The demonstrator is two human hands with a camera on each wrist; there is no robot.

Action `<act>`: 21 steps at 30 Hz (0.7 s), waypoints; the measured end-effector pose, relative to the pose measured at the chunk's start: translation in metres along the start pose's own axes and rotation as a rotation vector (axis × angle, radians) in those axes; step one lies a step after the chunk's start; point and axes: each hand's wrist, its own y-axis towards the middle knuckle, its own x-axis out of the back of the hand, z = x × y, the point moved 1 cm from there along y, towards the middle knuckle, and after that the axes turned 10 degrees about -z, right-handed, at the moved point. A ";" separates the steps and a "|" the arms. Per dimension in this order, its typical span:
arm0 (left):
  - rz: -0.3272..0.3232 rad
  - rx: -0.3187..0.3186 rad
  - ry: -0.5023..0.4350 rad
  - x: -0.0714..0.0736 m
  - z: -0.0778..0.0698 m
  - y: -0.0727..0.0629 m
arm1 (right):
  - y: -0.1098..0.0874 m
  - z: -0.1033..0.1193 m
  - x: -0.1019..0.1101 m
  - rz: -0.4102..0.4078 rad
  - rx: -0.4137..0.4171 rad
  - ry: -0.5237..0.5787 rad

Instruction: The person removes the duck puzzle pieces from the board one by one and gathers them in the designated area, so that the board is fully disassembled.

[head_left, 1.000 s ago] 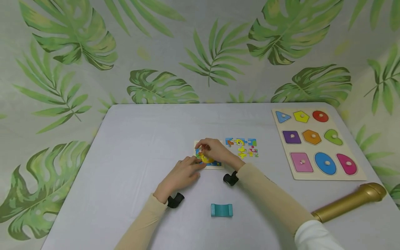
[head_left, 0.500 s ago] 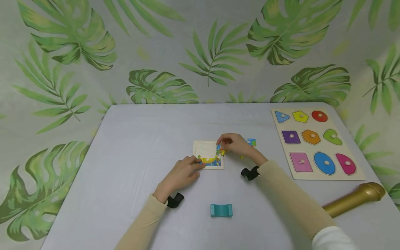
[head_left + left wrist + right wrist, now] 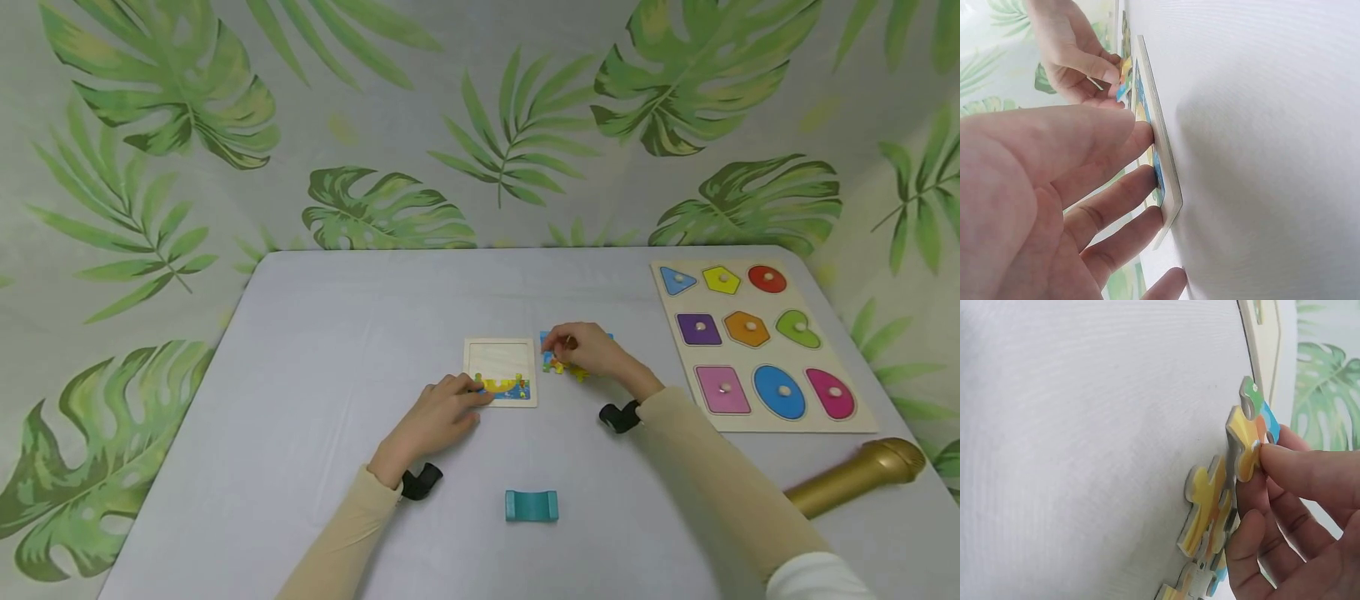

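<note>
A small puzzle tray (image 3: pixel 501 358) lies mid-table, its bottom row holding yellow and blue pieces (image 3: pixel 512 388) and its upper part bare. My left hand (image 3: pixel 435 419) rests at the tray's lower left, fingers extended; in the left wrist view several fingertips touch the tray's edge (image 3: pixel 1169 172). To the right of the tray, my right hand (image 3: pixel 592 350) pinches a jigsaw piece (image 3: pixel 1246 437) between thumb and fingers. That piece is yellow with green and blue parts. Loose jigsaw pieces (image 3: pixel 1205 503) lie just under the right hand, which partly hides them in the head view.
A shape board (image 3: pixel 716 348) with knobbed coloured shapes lies at the table's right. In front of it is a gold microphone-shaped object (image 3: pixel 862 477), partly behind the right sleeve. A teal curved block (image 3: pixel 532 506) sits near the front middle. A leaf-patterned cloth (image 3: pixel 390 125) hangs behind.
My right hand has lifted a piece out of the tray and moved right with it, to the loose pieces. The tray's upper part is uncovered. My left hand has stayed put.
</note>
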 end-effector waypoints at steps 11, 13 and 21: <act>0.001 0.005 0.009 -0.002 0.000 0.001 | -0.004 0.004 -0.006 -0.010 0.014 -0.106; 0.004 0.007 0.013 -0.002 -0.001 0.001 | -0.005 0.007 -0.006 -0.019 0.020 -0.105; -0.015 -0.011 0.018 -0.002 -0.006 0.007 | -0.010 0.022 -0.010 -0.017 0.059 -0.005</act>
